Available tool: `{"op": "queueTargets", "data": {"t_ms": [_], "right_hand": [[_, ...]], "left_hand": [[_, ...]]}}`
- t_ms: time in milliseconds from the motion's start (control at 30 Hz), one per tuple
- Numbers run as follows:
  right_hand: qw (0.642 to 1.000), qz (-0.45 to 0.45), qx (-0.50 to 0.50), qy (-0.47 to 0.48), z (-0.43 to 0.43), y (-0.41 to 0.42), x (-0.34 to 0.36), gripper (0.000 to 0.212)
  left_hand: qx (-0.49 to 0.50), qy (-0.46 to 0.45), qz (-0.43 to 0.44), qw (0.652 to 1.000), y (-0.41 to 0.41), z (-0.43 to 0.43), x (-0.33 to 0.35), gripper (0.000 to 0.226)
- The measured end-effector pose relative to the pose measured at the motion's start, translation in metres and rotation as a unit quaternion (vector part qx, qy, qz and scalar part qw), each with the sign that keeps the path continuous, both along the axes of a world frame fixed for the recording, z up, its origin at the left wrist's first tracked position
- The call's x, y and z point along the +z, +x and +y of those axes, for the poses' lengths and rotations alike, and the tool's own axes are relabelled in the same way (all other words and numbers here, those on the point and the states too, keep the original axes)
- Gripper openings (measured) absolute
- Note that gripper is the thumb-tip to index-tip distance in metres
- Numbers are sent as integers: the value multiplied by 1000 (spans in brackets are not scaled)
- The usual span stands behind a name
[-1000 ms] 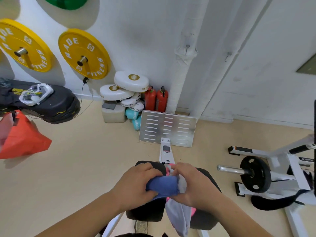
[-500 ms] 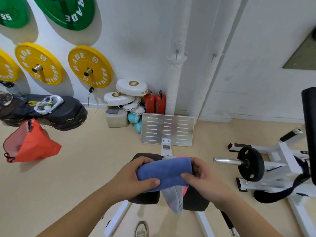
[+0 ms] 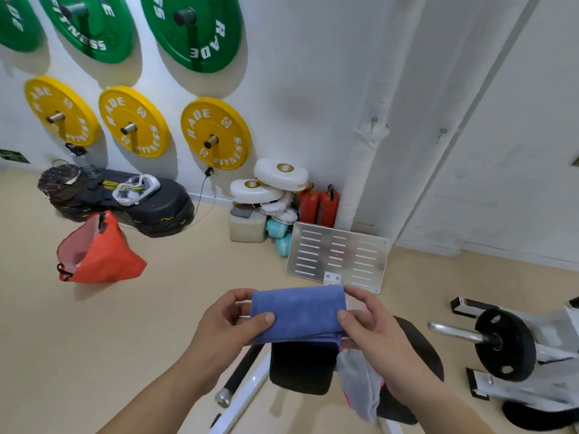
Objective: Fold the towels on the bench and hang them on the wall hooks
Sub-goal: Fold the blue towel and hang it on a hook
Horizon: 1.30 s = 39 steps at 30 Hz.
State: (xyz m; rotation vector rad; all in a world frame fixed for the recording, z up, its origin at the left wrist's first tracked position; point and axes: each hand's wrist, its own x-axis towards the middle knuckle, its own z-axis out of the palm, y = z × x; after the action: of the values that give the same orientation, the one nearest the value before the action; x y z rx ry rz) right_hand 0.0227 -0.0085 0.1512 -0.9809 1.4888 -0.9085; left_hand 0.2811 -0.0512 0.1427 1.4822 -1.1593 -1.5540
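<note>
A folded blue towel (image 3: 297,313) is held flat between both hands, above the black bench pad (image 3: 302,369). My left hand (image 3: 225,328) grips its left end and my right hand (image 3: 374,332) grips its right end. A grey towel with a pink edge (image 3: 360,383) hangs over the bench below my right hand. Two small wall hooks (image 3: 374,119) (image 3: 443,131) stick out of the white wall ahead, one on the wrapped pipe and one to its right.
Yellow and green weight plates (image 3: 216,133) hang on the wall at left. White pads and red extinguishers (image 3: 319,205) sit at the wall base beside a metal footplate (image 3: 338,256). An orange bag (image 3: 100,252) and a black platform lie left. A loaded bar rack (image 3: 504,343) stands right.
The blue towel has risen from the bench and spread into a flat folded rectangle between my hands. The view has tilted upward, so more of the wall shows.
</note>
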Motion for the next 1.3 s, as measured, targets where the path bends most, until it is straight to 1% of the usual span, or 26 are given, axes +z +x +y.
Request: {"op": "queueTargets", "data": {"t_ms": [100,200,400,467,567,633,733,900,1067,1300], "right_hand": [[998,34,43,-19,-39,62,-9,51],[997,57,50,-27,-85,130,-20,49],[996,61,-44,-56,-185,278,-44,44],[996,50,-53,-58,-213,318,-42,42],[995,58,-44,-62,-247,359,-32,40],[995,54,-61,-55,-270,372,-25,38],[992,45,-107,-39,-298,369,-20,34],[982,44,-178,-41,-341,324,-8,36],[960,33,-269,-66,-391,253,-2,30],[947,22,-312,-68,-488,127,32,20]], "left_hand": [[49,-15,-14,999,62,-21,-8,38],[73,-14,-8,997,128,-56,-14,34],[41,-8,-17,999,264,-156,-15,47],[33,-9,-30,999,301,-187,-7,50],[21,-28,-45,998,341,-228,4,45],[11,-39,-43,998,354,-259,6,39],[-23,-46,-44,998,348,-304,6,39],[-113,-54,-39,991,294,-379,15,41],[-184,-67,-27,980,211,-463,27,38],[-236,-88,-25,967,71,-590,46,35]]}}
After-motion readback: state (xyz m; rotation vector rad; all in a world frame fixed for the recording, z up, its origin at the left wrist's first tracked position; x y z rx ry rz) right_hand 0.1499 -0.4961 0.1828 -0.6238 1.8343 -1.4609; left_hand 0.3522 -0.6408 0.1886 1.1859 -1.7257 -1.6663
